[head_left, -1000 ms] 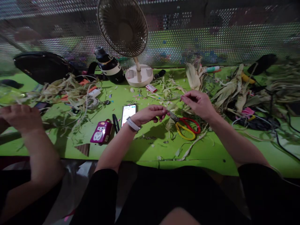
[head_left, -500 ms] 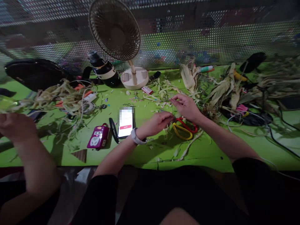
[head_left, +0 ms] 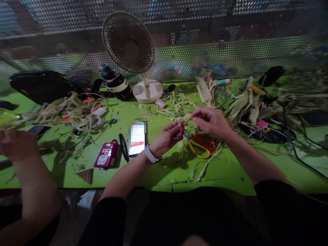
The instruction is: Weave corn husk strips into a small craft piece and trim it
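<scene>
My left hand (head_left: 167, 138), with a pale watch band on its wrist, is raised over the table with its fingertips pinched together. Whatever is in that pinch is too small to name. Just to its right, my right hand (head_left: 212, 123) has its fingers curled in and slightly blurred, thumb and forefinger close together; its contents are unclear too. Scissors (head_left: 201, 145) with one red and one yellow handle lie on the table below and between both hands. Strips of corn husk (head_left: 179, 106) are scattered just beyond the fingertips.
A phone (head_left: 137, 138) with a lit screen and a purple power socket (head_left: 107, 154) lie to the left. Behind stand a fan (head_left: 148, 91) and a black bottle (head_left: 116, 83). Husk piles (head_left: 242, 102) and cables are at right. Another person's arm (head_left: 30, 171) rests at far left.
My left hand has turned up and shifted slightly left, uncovering more of the scissors. My right hand has curled its fingers and come a little right. The view has tilted up slightly.
</scene>
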A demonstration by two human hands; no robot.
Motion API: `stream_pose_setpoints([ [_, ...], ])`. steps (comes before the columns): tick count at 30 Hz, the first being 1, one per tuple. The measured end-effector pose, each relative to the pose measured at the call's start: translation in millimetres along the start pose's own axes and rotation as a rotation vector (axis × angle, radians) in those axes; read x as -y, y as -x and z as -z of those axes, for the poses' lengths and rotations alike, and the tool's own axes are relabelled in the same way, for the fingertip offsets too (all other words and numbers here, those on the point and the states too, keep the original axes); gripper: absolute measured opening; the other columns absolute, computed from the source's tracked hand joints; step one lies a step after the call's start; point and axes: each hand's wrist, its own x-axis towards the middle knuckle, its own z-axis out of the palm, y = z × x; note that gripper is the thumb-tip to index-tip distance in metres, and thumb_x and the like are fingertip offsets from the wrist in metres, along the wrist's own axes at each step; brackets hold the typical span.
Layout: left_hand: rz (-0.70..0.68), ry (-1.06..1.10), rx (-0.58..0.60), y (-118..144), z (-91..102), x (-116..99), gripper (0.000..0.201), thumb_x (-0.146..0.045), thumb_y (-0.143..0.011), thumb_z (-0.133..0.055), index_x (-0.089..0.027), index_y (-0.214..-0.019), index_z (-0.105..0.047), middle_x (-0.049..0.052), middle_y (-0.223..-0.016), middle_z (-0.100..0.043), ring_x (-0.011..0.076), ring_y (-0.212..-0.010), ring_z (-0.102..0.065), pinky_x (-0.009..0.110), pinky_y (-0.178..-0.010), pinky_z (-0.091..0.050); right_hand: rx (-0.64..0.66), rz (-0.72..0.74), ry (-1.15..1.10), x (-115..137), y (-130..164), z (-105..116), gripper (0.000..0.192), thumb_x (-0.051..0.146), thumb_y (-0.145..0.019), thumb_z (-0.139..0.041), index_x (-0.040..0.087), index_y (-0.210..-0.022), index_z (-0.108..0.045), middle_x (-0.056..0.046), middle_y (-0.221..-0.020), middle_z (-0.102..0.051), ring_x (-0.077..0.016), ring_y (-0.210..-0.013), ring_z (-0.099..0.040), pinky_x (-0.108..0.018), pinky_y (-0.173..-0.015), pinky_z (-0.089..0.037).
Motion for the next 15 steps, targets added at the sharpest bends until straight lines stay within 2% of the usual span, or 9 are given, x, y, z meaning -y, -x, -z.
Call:
stream_pose_setpoints([
  [2, -0.021, 0.049, -0.005, 1, -1.6, -1, 0.009, -0.014, -0.079, -0.069, -0.007, -0.080, -0.064, -0.002, -0.063, -0.049, 0.0001, -0.047, -0.037, 0.008, -0.040, -0.027, 0.222, -0.031, 0.033, 3, 3, -5, 0.015, 0.020, -0.080, -0.051, 0.015, -0.076, -0.064, 0.003, -0.054, -0.054, -0.0090, -0.048, -0.046, -0.022, -0.051, -0.034],
  [3, -0.030, 0.077, 0.000, 1, -2.5, -2, 0.007, -0.013, -0.080, -0.067, -0.007, -0.080, -0.064, -0.002, -0.062, -0.047, 0.0000, -0.047, -0.037, 0.007, -0.040, -0.027, 0.261, -0.048, 0.074, 3, 3, -9, 0.015, 0.017, -0.079, -0.049, 0.015, -0.073, -0.063, 0.003, -0.053, -0.053, -0.0090, -0.048, -0.046, -0.022, -0.051, -0.034],
  [6, -0.047, 0.165, 0.019, 3, -5.2, -3, 0.006, -0.009, -0.085, -0.060, -0.006, -0.081, -0.063, -0.003, -0.062, -0.044, -0.0002, -0.046, -0.037, 0.006, -0.039, -0.028, 0.154, -0.078, 0.140, -4, 2, -24, 0.016, 0.016, -0.076, -0.048, 0.014, -0.076, -0.064, -0.001, -0.061, -0.060, -0.0114, -0.055, -0.051, -0.024, -0.057, -0.037],
  [10, -0.026, 0.262, 0.040, 7, -7.8, -5, 0.012, -0.005, -0.089, -0.052, -0.007, -0.082, -0.061, -0.003, -0.064, -0.041, -0.0009, -0.045, -0.037, 0.005, -0.038, -0.030, -0.034, -0.088, 0.010, -11, 4, -36, 0.026, 0.022, -0.076, -0.053, 0.014, -0.099, -0.062, -0.004, -0.077, -0.065, -0.0129, -0.063, -0.055, -0.025, -0.060, -0.042],
  [15, 0.048, 0.325, 0.085, 12, -9.7, -8, 0.012, -0.005, -0.090, -0.049, -0.007, -0.085, -0.059, -0.005, -0.064, -0.038, -0.0021, -0.042, -0.037, 0.003, -0.034, -0.027, -0.063, -0.154, -0.261, -9, 3, -38, 0.034, 0.028, -0.073, -0.062, 0.018, -0.104, -0.052, 0.002, -0.074, -0.058, -0.0078, -0.053, -0.047, -0.022, -0.049, -0.036],
])
